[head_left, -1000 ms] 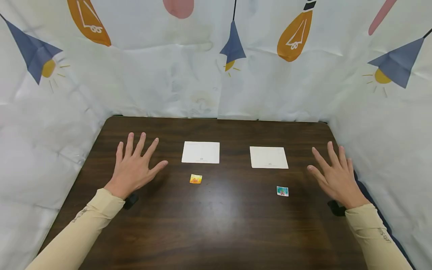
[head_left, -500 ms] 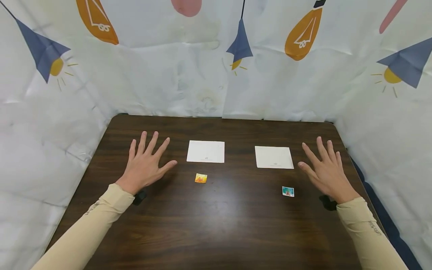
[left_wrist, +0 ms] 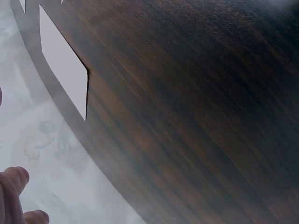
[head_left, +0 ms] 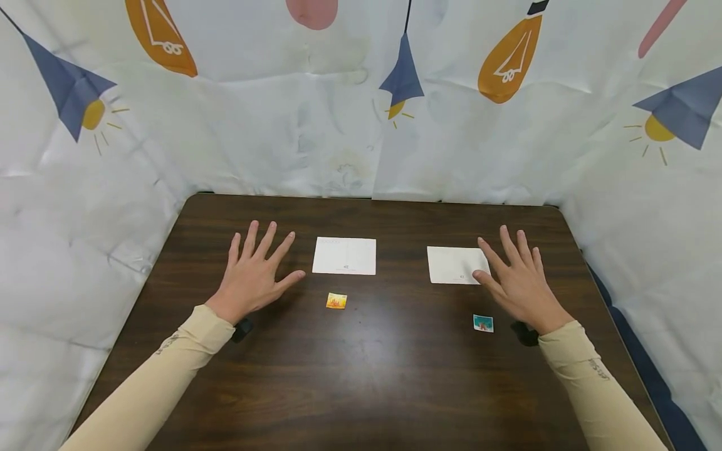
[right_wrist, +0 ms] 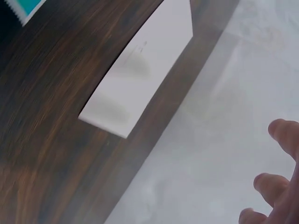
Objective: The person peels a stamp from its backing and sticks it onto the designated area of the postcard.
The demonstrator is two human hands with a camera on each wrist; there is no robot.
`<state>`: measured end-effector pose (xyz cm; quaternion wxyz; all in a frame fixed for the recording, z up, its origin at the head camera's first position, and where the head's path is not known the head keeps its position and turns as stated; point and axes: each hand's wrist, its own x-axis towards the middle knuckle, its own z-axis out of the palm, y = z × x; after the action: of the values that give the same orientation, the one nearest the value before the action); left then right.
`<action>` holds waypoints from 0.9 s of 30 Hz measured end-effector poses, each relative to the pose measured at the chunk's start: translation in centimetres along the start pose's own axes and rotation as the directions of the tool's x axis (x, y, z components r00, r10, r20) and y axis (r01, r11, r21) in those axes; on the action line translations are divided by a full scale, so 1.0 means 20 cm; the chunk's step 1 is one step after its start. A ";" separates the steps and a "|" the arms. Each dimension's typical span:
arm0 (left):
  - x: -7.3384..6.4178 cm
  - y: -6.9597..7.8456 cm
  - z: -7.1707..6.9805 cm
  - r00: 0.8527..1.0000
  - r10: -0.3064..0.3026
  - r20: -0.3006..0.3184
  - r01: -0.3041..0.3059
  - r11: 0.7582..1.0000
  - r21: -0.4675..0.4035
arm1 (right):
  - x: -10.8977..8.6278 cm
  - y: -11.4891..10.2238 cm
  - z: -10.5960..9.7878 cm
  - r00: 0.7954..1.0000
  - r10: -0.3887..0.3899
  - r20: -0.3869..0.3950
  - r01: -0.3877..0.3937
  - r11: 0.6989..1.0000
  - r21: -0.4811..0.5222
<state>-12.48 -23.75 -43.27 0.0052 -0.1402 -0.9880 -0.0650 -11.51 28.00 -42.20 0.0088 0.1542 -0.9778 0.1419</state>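
Two white rectangular cards, each with a small faint print near its lower edge, lie on the brown table. The left card (head_left: 344, 255) is to the right of my left hand (head_left: 251, 288), whose fingers are spread and hold nothing. My right hand (head_left: 519, 285), also spread and holding nothing, overlaps the right edge of the right card (head_left: 453, 265) in the head view. Its shadow falls on that card (right_wrist: 140, 70) in the right wrist view. A yellow-orange stamp (head_left: 336, 301) lies just below the left card. Below the right card lies a teal stamp (head_left: 483, 323) with a white perforated edge.
The dark wood-grain table (head_left: 361, 376) ends at the back against a white curtain (head_left: 254, 138) printed with lamps and bulbs. The same cloth hangs along both sides. Dark blue fabric (head_left: 648, 357) shows beyond the table's right edge.
Both hands have moved inward over the table, the right one leftward until it overlaps the right card's edge. The view has shifted slightly; cards and stamps stay in place on the table.
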 end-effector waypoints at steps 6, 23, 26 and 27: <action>0.03 -0.01 0.03 1.000 0.025 0.000 -0.025 1.000 -0.006 | 0.06 -0.08 0.06 1.000 -0.021 0.004 0.021 1.000 0.015; 0.12 0.00 0.14 0.984 0.176 -0.005 -0.176 0.984 -0.011 | 0.17 -0.33 0.26 0.983 -0.113 -0.145 0.130 0.985 0.113; 0.14 0.00 0.17 0.978 0.206 0.014 -0.206 0.979 -0.004 | 0.19 -0.39 0.30 0.979 -0.131 -0.156 0.153 0.978 0.140; 0.14 0.00 0.17 0.976 0.215 0.019 -0.215 0.977 -0.002 | 0.20 -0.40 0.31 0.977 -0.139 -0.160 0.162 0.977 0.141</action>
<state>-15.15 -22.55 -46.67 0.0026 -0.2468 -0.9670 -0.0626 -12.67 17.71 -45.72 0.0808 0.2169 -0.9461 0.2267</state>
